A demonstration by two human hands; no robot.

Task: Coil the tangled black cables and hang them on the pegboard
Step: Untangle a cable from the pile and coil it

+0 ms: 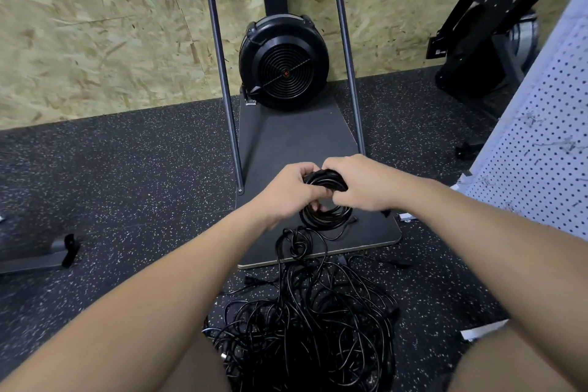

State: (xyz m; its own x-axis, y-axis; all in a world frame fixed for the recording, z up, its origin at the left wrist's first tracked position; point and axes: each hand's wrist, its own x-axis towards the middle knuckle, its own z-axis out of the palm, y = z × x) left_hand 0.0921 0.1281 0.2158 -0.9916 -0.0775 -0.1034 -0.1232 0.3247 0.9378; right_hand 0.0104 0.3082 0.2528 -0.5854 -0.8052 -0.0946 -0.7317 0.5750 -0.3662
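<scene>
A round coil of black cable (324,215) hangs in the air between both hands, above the machine's base. My left hand (291,191) grips the coil's left side, fingers curled through the loop. My right hand (359,183) grips the top right of the coil, thumb over the strands. A loose strand runs down from the coil into a big tangled heap of black cables (305,321) on the floor between my knees. The white pegboard (537,153) leans at the right edge.
A black fan-wheel exercise machine (283,62) stands ahead against the chipboard wall, on a dark base plate (286,140) with two slanted metal poles (222,73). Another black machine (480,41) sits at the back right. A dark foot bracket (60,251) lies at left on the speckled rubber floor.
</scene>
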